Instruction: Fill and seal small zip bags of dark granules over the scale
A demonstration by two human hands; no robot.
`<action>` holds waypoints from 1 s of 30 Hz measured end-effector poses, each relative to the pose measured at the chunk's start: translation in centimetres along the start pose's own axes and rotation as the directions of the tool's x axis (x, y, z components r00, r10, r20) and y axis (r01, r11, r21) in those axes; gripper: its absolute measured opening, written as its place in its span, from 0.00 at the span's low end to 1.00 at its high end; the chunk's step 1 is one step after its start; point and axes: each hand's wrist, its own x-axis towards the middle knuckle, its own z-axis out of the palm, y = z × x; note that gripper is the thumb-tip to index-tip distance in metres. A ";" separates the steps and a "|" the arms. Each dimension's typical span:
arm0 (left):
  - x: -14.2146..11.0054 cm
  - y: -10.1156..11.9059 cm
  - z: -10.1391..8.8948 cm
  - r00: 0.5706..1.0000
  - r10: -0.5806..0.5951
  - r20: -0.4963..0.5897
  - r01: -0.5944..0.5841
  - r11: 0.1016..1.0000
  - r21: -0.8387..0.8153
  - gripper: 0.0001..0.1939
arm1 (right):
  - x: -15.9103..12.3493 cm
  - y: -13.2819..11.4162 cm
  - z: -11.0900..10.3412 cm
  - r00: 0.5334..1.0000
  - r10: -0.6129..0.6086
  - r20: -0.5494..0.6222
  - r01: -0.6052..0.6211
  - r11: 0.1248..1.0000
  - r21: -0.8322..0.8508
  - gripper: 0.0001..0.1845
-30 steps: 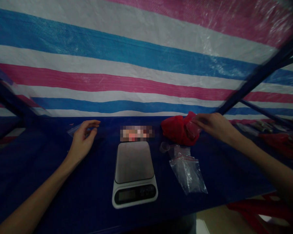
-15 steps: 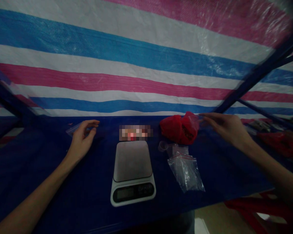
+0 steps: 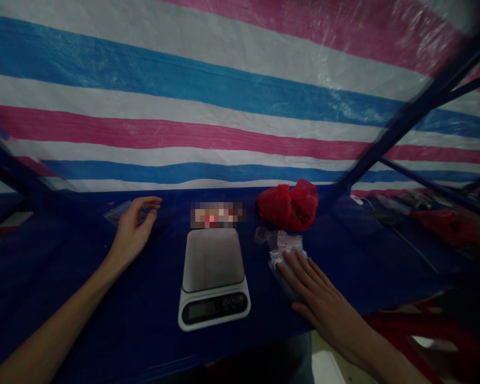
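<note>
My right hand (image 3: 318, 293) lies flat, fingers spread, on a pile of clear zip bags (image 3: 286, 248) to the right of a small kitchen scale (image 3: 213, 277) on the dark blue table (image 3: 104, 320). Just behind the bags sits a crumpled red plastic bag (image 3: 288, 205), with a small clear cup (image 3: 261, 234) at its left foot. My left hand (image 3: 134, 229) rests on the table at the left, fingers curled and apart, holding nothing, next to a small clear bag (image 3: 114, 213).
A striped pink, white and blue tarp (image 3: 224, 106) hangs as a wall behind the table. Dark blue frame bars (image 3: 404, 114) slant at the right. More red bags and a cable (image 3: 408, 242) lie far right. The table's front edge runs below the scale.
My right hand left the red bag and came down toward me onto the clear zip bags. The left hand has stayed in place.
</note>
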 end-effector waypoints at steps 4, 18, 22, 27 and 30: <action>-0.1 0.2 0.1 1.000 0.013 -0.006 -0.013 1.000 0.001 0.15 | 0.8 1.4 -1.3 1.000 0.008 -0.008 -0.008 0.999 0.045 0.38; -0.3 0.9 0.2 0.994 0.108 0.018 -0.109 0.987 0.114 0.16 | 12.1 9.8 -8.5 0.813 0.218 -0.540 -0.303 0.950 -0.072 0.40; 0.1 0.8 -0.6 0.985 0.156 0.072 -0.170 0.949 0.264 0.17 | 10.2 6.4 -8.2 0.692 0.187 -0.697 -0.226 0.973 0.037 0.36; 0.9 -2.0 -2.8 0.986 0.077 0.149 -0.151 0.797 0.585 0.25 | 7.8 0.3 -7.6 0.611 0.041 -0.791 -0.073 0.997 -0.005 0.34; 1.1 -3.8 -3.9 0.969 -0.082 0.233 -0.105 0.717 0.689 0.30 | 9.0 -0.5 -7.4 0.543 -0.062 -0.837 0.021 0.998 -0.061 0.32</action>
